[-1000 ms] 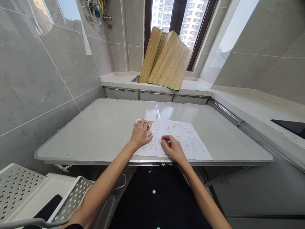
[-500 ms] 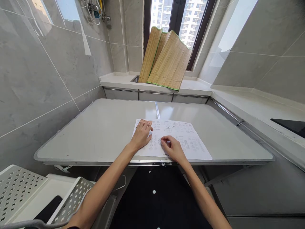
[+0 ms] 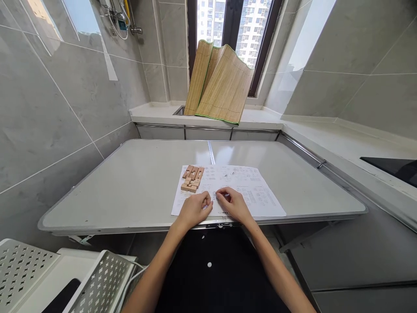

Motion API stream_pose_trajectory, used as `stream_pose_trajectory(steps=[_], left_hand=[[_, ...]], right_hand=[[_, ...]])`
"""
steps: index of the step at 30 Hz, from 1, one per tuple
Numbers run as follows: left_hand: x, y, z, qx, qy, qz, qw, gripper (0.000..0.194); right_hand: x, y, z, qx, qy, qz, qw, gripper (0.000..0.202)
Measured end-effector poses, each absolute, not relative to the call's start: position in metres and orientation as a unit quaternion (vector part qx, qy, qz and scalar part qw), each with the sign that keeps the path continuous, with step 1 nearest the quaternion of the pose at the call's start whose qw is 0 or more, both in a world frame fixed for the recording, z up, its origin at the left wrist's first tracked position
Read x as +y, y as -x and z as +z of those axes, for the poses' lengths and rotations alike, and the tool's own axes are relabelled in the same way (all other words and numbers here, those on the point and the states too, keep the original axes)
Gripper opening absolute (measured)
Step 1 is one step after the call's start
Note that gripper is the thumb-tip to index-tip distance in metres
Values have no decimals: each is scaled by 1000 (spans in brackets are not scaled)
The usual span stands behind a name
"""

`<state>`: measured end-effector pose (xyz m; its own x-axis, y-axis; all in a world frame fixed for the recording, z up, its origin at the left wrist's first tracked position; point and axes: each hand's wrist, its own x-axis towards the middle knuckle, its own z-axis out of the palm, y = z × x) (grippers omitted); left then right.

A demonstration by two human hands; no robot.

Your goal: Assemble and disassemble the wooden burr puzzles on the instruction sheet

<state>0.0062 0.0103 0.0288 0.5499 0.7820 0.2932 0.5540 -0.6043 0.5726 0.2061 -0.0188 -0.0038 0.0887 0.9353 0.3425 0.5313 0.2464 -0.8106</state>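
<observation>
A printed white sheet [image 3: 239, 178] lies near the front edge of the pale table [image 3: 143, 182]. On its left part sits a cluster of several notched wooden blocks [image 3: 193, 178], grouped flat. My left hand [image 3: 195, 208] rests on the sheet just below the blocks, its fingers curled in; whether anything is inside them is hidden. My right hand [image 3: 233, 204] lies on the sheet to the right of it, thumb and forefinger curved toward each other with a small gap and no object visible between them. The two hands are close but apart.
A bamboo mat [image 3: 224, 84] leans against the window beyond the table. White perforated baskets [image 3: 107, 278] stand at the lower left, with a cable beside them. A counter with a dark panel [image 3: 391, 169] runs along the right.
My left hand has drawn back toward me off the wooden blocks, uncovering them, and its fingers have curled. My right hand has barely moved. The view has shifted slightly.
</observation>
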Motion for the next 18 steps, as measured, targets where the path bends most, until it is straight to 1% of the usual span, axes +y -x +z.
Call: stream_pose_trajectory(steps=[3, 7, 18], left_hand=[[12, -2, 28, 404, -833, 285, 248, 23], [10, 1, 26, 416, -811, 305, 277, 25], [4, 2, 27, 424, -793, 319, 300, 25]], right_hand=[[-19, -206, -4, -636, 574, 224, 464, 28], [-20, -207, -5, -634, 573, 231, 465, 29], [-23, -207, -3, -624, 580, 235, 468, 33]])
